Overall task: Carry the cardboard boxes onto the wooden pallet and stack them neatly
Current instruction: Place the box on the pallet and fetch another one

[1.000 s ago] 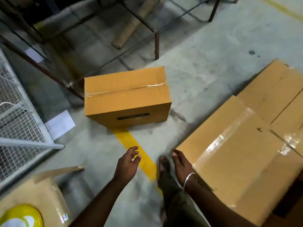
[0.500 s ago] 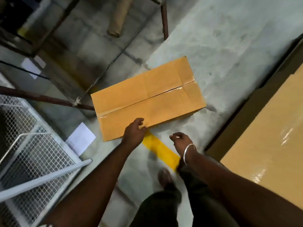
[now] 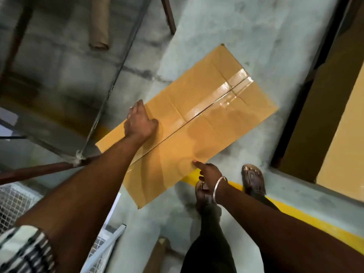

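Hands closing on the long sides of a taped box on the floor

The left hand lies on the cardboard box at its far long edge, fingers curling over that edge. The box's long axis runs diagonally, lower left to upper right, across the floor. The right hand reaches the near long edge, fingers loosely apart, one fingertip touching; it holds nothing.
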A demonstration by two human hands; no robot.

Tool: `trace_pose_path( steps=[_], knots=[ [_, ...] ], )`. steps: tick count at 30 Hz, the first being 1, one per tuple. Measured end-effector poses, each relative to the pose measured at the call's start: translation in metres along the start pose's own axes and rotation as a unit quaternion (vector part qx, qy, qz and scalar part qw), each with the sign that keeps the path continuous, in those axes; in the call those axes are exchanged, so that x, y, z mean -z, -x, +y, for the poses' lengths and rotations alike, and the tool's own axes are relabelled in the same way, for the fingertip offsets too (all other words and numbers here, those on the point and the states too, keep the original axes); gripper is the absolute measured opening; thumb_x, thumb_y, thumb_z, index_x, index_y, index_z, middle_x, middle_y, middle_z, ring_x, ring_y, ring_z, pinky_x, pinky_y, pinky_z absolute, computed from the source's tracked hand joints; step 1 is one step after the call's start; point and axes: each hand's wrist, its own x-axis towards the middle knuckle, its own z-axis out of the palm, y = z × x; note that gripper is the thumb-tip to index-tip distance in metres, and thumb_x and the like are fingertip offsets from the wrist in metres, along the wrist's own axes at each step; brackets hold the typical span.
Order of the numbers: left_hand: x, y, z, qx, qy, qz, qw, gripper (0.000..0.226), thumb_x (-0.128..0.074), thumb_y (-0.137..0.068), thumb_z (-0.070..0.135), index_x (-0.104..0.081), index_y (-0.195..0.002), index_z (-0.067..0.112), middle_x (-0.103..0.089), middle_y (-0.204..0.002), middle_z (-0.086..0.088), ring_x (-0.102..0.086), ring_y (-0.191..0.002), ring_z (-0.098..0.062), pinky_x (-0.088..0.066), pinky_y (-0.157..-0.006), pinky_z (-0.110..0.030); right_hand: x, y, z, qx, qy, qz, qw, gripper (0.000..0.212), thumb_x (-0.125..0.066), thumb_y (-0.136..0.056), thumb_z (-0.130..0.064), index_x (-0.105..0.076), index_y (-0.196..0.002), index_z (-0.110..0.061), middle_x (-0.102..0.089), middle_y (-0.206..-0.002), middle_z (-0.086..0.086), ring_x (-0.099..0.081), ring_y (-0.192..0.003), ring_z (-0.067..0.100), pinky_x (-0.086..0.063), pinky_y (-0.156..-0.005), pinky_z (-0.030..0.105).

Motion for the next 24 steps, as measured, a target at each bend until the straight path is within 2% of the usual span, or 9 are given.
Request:
trace_pose_path(
  steps=[2, 6, 8, 11, 14, 15, 18, 21, 24],
  knots=[
    [0.003, -0.013, -0.011, 0.038, 0.016, -0.036, 0.999, 0.082, -0.063, -0.077, 0.042, -0.029, -0.149, 0.021, -0.039, -0.150, -0.011, -0.038, -0.136, -0.036, -0.036, -0.110, -0.051, -0.013, -0.008, 0.003, 0.006, -0.030, -0.009, 0.999, 0.053, -0.070, -0.077, -0.045, -0.055, -0.123, -0.023, -0.057, -0.125, 0.001, -0.051, -0.115, 0.028, -0.045, -0.078, 0.040],
    [0.012, -0.015, -0.027, 0.046, 0.052, -0.083, 0.994, 0.072, -0.059, -0.066, 0.039, -0.043, -0.136, 0.035, -0.048, -0.137, -0.005, -0.049, -0.122, -0.037, -0.038, -0.105, -0.055, -0.023, 0.010, 0.003, -0.032, -0.088, -0.005, 0.996, 0.045, -0.067, -0.079, -0.040, -0.054, -0.122, -0.039, -0.056, -0.112, -0.017, -0.048, -0.116, 0.025, -0.042, -0.085, 0.046],
    [0.022, -0.002, -0.024, 0.038, 0.064, -0.096, 0.993, 0.070, -0.063, -0.066, 0.036, -0.045, -0.134, 0.037, -0.049, -0.137, -0.004, -0.050, -0.121, -0.037, -0.038, -0.106, -0.054, -0.020, 0.026, 0.005, -0.022, -0.112, -0.007, 0.993, 0.051, -0.071, -0.072, -0.043, -0.056, -0.121, -0.040, -0.060, -0.119, -0.013, -0.051, -0.115, 0.025, -0.042, -0.087, 0.045],
    [0.045, 0.029, -0.016, 0.013, 0.084, -0.093, 0.992, 0.070, -0.067, -0.067, 0.034, -0.047, -0.134, 0.036, -0.049, -0.137, -0.004, -0.051, -0.120, -0.033, -0.039, -0.106, -0.051, -0.012, 0.073, -0.002, -0.001, -0.154, 0.003, 0.988, 0.051, -0.071, -0.077, -0.038, -0.053, -0.125, -0.032, -0.064, -0.108, -0.002, -0.057, -0.091, 0.025, -0.043, -0.076, 0.037],
    [0.081, 0.068, -0.001, -0.008, 0.120, -0.072, 0.990, 0.075, -0.064, -0.061, 0.042, -0.049, -0.134, 0.033, -0.051, -0.135, -0.005, -0.054, -0.119, -0.030, -0.041, -0.103, -0.049, 0.005, 0.136, -0.012, 0.048, -0.200, 0.016, 0.978, 0.029, -0.057, -0.096, -0.019, -0.049, -0.123, -0.026, -0.061, -0.107, 0.016, -0.055, -0.082, 0.030, -0.038, -0.065, 0.029],
    [0.094, 0.082, 0.004, -0.012, 0.134, -0.064, 0.989, 0.077, -0.062, -0.059, 0.044, -0.051, -0.134, 0.032, -0.052, -0.135, -0.004, -0.054, -0.119, -0.029, -0.043, -0.102, -0.049, 0.011, 0.158, -0.016, 0.070, -0.204, 0.016, 0.976, 0.030, -0.056, -0.097, -0.018, -0.048, -0.124, -0.030, -0.060, -0.113, 0.020, -0.056, -0.085, 0.031, -0.038, -0.064, 0.029],
    [0.131, 0.131, 0.024, 0.008, 0.180, -0.047, 0.982, 0.072, -0.062, -0.059, 0.050, -0.057, -0.128, 0.030, -0.057, -0.129, -0.001, -0.057, -0.114, -0.028, -0.046, -0.100, -0.046, 0.028, 0.217, -0.027, 0.152, -0.205, 0.025, 0.967, 0.042, -0.059, -0.095, -0.019, -0.046, -0.128, -0.040, -0.067, -0.113, -0.001, -0.065, -0.094, 0.023, -0.051, -0.070, 0.037],
    [0.156, 0.187, 0.041, 0.016, 0.261, -0.053, 0.964, 0.058, -0.064, -0.057, 0.047, -0.064, -0.113, 0.030, -0.065, -0.113, 0.001, -0.064, -0.098, -0.025, -0.051, -0.093, -0.043, 0.052, 0.274, -0.037, 0.231, -0.213, 0.033, 0.949, 0.045, -0.063, -0.092, -0.017, -0.049, -0.130, -0.036, -0.068, -0.119, 0.010, -0.067, -0.104, 0.035, -0.055, -0.088, 0.056],
    [0.155, 0.222, 0.051, -0.008, 0.317, -0.072, 0.946, 0.061, -0.069, -0.054, 0.047, -0.065, -0.112, 0.028, -0.069, -0.109, -0.002, -0.068, -0.095, -0.024, -0.054, -0.091, -0.046, 0.088, 0.322, -0.049, 0.296, -0.201, 0.051, 0.933, 0.055, -0.060, -0.091, -0.009, -0.044, -0.139, -0.031, -0.062, -0.125, 0.018, -0.066, -0.102, 0.038, -0.058, -0.076, 0.048]
  ],
)
